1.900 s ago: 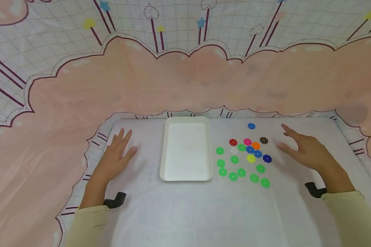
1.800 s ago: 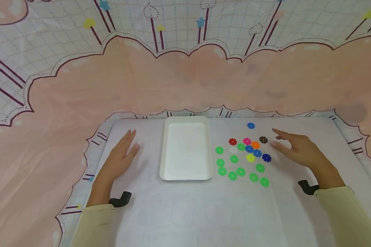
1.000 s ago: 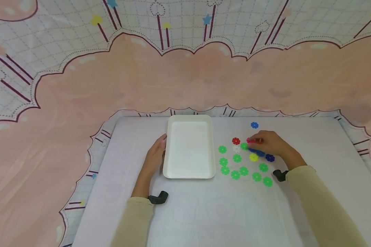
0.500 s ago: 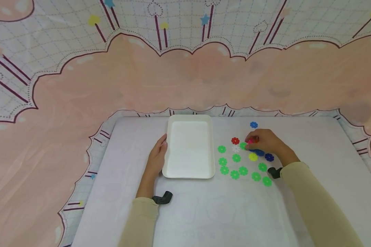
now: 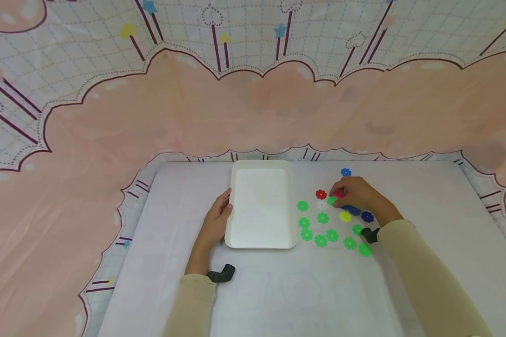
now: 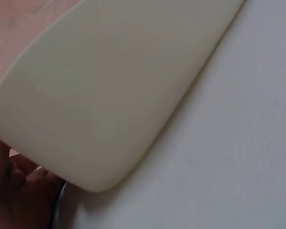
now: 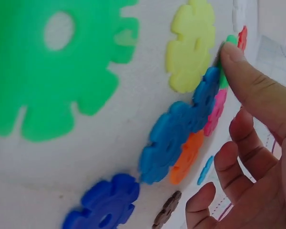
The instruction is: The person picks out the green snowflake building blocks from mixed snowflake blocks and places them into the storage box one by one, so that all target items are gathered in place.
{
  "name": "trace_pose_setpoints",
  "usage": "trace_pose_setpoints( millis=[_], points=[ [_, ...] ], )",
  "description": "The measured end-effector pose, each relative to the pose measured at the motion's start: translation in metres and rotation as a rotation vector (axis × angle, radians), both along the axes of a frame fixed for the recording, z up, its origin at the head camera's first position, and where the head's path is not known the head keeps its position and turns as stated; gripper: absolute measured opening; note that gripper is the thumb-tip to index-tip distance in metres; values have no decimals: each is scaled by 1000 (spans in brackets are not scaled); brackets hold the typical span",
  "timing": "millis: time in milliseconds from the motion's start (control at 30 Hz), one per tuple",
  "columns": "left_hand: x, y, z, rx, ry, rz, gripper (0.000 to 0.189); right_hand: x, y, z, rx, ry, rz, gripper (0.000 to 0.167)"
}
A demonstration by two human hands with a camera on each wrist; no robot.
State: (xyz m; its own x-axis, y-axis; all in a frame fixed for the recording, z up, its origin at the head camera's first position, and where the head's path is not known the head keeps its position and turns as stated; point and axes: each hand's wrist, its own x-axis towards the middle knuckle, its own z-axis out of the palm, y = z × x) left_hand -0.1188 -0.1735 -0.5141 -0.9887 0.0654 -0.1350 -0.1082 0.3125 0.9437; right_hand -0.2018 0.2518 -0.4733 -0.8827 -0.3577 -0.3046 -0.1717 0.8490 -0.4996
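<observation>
My left hand (image 5: 215,219) grips the left edge of a shallow white tray (image 5: 261,208), thumb at its side; the left wrist view shows its fingers (image 6: 24,191) below the tray's raised corner. Right of the tray, my right hand (image 5: 358,192) reaches over flat, notched plastic discs. Its thumb (image 7: 243,71) touches a green disc (image 5: 331,200), with the index fingertip just beyond it in the head view. A pink disc (image 7: 215,113), an orange disc (image 7: 187,157) and two light-blue discs (image 7: 167,143) lie under the hand. The right hand's other fingers bend loosely.
More green discs (image 5: 320,240) lie toward the front. A red disc (image 5: 321,194), a white disc (image 5: 322,204), a yellow disc (image 5: 345,216) and a dark-blue disc (image 5: 367,216) surround the hand. A patterned cloth (image 5: 253,107) hangs behind the white table (image 5: 261,295).
My left hand has moved right from the table's side and taken hold of the tray's edge. My right hand has come left over the discs, then shifted slightly left from pink to green.
</observation>
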Motion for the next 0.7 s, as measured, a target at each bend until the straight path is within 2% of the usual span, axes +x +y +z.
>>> trace_pose_setpoints(
  millis=[100,300,467,700],
  points=[
    [0,0,-1,-19,19,-48,54,-1,-1,1,-1,-1,6,22],
    [0,-1,0,4,26,-92,57,-3,0,7,-3,-17,19,16],
    [0,-1,2,10,32,-109,58,-3,3,12,-36,-66,-20,16],
    [1,2,2,53,42,-117,64,-2,2,16,-85,-70,-63,17]
  ],
)
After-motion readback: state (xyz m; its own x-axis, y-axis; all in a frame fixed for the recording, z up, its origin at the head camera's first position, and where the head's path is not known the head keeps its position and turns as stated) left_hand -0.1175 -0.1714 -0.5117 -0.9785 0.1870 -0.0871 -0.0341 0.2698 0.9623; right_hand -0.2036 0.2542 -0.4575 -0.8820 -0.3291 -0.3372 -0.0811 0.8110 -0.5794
